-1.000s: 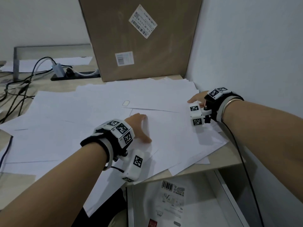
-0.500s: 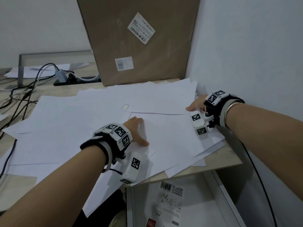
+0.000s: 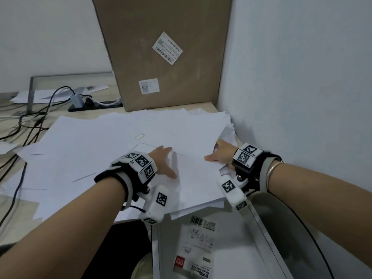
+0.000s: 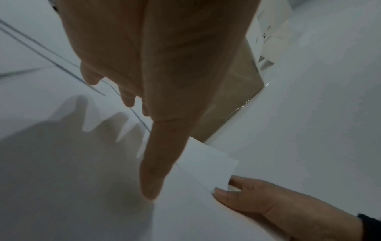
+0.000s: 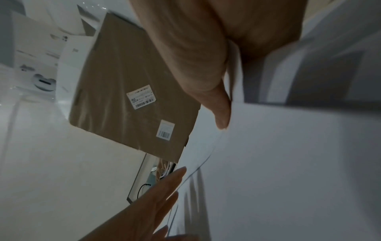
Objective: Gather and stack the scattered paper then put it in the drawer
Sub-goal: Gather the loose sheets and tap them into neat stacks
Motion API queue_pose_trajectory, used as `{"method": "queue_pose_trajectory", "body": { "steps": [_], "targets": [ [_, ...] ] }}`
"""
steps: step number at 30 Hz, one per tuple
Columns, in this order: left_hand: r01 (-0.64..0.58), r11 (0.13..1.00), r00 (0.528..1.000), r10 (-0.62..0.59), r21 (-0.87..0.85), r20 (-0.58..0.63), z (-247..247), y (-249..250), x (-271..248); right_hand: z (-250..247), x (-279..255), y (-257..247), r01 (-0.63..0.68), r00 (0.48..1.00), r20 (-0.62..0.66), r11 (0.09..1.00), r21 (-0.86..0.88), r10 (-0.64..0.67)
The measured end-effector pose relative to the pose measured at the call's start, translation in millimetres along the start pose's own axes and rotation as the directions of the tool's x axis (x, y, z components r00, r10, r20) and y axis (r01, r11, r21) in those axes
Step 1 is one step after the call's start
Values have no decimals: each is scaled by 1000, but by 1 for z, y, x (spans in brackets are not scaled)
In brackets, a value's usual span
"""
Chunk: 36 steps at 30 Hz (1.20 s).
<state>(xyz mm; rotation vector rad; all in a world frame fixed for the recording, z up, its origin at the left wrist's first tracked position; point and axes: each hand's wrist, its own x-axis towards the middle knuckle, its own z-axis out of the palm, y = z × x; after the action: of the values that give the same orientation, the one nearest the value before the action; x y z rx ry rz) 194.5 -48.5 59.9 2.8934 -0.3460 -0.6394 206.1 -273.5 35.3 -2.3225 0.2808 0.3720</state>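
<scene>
Head view: nearest lies the open drawer [image 3: 231, 248], below the desk's front edge, with a printed packet [image 3: 196, 248] flat on its floor. Above it, loose paper [image 3: 96, 150] spreads across the desk [image 3: 12, 208], some sheets overhanging the edge above the drawer. The left hand [image 3: 164, 161] presses flat on the sheets, fingers straight. The right hand [image 3: 221, 155] pinches the right edge of several sheets, thumb on top and fingers tucked beneath, close to the wall [image 3: 302, 77]. Farther back, a tall cardboard box [image 3: 161, 51] stands upright against the wall, with cables [image 3: 26, 121] to its left.
</scene>
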Motion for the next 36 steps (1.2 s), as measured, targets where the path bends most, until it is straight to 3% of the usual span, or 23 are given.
{"method": "queue_pose_trajectory", "body": {
  "steps": [4,11,16,24,29,36],
  "targets": [
    [-34,999,999,34,-27,0,14,9,-2,0,-13,7,-51,994,-91,998,47,55],
    [-20,998,997,15,-67,-70,19,13,-14,-4,-40,16,-27,979,-192,976,217,70],
    [-41,981,989,14,-191,-145,14,17,-20,3,-29,42,-75,994,-51,936,344,99],
    [-126,979,983,102,-160,-150,2,53,-16,11,-52,28,-33,998,-31,859,511,57],
    [-22,973,979,-26,-230,-204,4,35,-21,12,-52,28,40,980,-186,855,517,66],
    [222,916,923,-308,-336,-230,11,-25,-49,14,-54,23,140,967,-252,729,670,45]
  ]
}}
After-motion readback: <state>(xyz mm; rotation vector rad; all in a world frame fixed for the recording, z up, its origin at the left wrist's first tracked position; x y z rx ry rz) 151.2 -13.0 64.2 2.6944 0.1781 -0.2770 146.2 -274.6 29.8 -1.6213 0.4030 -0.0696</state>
